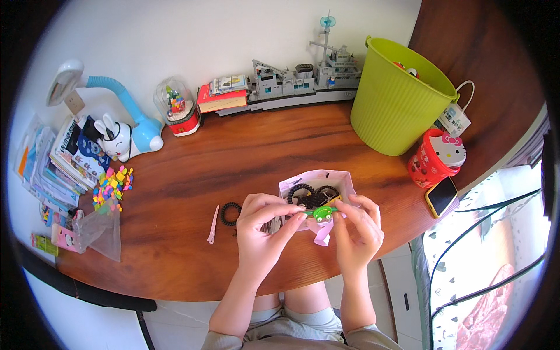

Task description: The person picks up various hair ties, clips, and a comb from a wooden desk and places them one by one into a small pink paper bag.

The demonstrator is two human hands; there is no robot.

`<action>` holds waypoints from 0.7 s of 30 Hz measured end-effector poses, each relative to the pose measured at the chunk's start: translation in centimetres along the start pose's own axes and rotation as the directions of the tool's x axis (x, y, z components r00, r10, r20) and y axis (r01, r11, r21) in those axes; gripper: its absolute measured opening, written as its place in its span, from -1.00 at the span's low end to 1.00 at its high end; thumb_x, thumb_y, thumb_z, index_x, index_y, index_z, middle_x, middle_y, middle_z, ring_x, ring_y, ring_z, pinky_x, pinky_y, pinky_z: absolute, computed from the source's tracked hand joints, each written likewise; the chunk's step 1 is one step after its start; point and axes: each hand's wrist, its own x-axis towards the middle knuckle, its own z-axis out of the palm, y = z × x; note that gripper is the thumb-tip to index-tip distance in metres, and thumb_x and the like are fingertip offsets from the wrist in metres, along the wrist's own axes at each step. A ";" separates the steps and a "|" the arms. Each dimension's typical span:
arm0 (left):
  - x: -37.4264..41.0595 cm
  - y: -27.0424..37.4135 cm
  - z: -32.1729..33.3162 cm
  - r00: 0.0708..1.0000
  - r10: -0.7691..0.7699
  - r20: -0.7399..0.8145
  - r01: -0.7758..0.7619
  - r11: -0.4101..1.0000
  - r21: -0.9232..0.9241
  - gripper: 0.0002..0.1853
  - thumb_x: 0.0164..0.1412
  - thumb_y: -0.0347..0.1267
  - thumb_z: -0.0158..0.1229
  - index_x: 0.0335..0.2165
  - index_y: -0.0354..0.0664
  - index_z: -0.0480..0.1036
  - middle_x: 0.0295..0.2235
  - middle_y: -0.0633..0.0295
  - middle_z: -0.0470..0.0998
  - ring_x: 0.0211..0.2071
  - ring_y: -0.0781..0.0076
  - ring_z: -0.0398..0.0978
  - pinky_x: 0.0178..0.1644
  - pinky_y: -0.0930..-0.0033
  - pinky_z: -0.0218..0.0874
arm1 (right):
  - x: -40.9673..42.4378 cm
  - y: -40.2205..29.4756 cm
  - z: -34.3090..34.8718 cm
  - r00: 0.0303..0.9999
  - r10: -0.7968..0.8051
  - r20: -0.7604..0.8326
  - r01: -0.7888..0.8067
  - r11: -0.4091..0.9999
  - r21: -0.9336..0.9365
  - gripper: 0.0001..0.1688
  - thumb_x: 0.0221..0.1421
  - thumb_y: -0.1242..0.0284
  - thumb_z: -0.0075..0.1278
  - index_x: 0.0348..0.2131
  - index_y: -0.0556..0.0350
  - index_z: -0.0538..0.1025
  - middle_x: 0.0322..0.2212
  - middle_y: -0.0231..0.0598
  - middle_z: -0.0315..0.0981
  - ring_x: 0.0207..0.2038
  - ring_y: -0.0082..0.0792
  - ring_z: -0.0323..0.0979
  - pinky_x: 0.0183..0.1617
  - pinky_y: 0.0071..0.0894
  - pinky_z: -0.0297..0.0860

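Note:
Between my two hands is a green hair clip with a frog face (323,214). My left hand (267,225) pinches its left end with thumb and index finger. At the right end, my right hand (361,225) grips it with the fingertips. Just behind and below the clip stands a pink paper box (345,180), partly covered by my hands. Black coiled hair ties (301,192) and other small accessories lie in the box. A pink strip (323,239) hangs at its front. Left of my left hand, another black coiled hair tie (230,214) and a pink paper strip (212,225) rest on the wooden desk (175,245).
A green bin (393,96) and a red bucket (422,162) stand at the right, beside a phone (442,197). Along the wall are a toy-brick ship (306,94), books (223,96), a globe ornament (179,109) and a rabbit lamp (146,131). Colourful small pieces (111,186) lie at left.

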 end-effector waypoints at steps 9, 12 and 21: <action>1.4 -0.4 0.2 0.978 0.154 -0.142 -0.095 0.930 0.356 -0.77 -0.15 -0.52 0.39 -0.40 -0.12 0.60 -0.27 0.27 0.51 -0.17 0.25 0.36 -0.12 0.29 0.22 | 1.4 1.1 0.1 0.997 0.023 0.068 -0.020 0.998 -0.054 -0.73 -0.11 0.64 0.19 -0.31 0.06 0.63 -0.32 -0.33 0.63 -0.05 -0.12 0.46 0.03 -0.20 0.35; 0.8 -0.4 -0.6 0.990 0.063 -0.124 -0.029 0.965 0.260 -0.76 -0.16 -0.53 0.37 -0.39 -0.14 0.58 -0.23 0.24 0.49 -0.12 0.23 0.35 -0.07 0.26 0.23 | 1.0 1.1 -0.3 0.997 0.018 0.076 -0.019 1.000 0.024 -0.75 -0.10 0.66 0.16 -0.32 0.07 0.63 -0.30 -0.33 0.63 -0.03 -0.10 0.45 0.07 -0.19 0.35; -1.2 -0.5 -3.2 0.994 0.026 -0.102 0.001 0.968 0.253 -0.83 -0.08 -0.56 0.31 -0.41 -0.16 0.59 -0.30 0.25 0.54 -0.19 0.25 0.42 -0.08 0.28 0.23 | -0.2 -0.1 -1.4 0.996 -0.072 0.047 0.069 0.996 0.054 -0.77 -0.16 0.72 0.12 -0.40 0.13 0.60 -0.42 -0.27 0.61 -0.18 -0.12 0.46 0.00 -0.20 0.35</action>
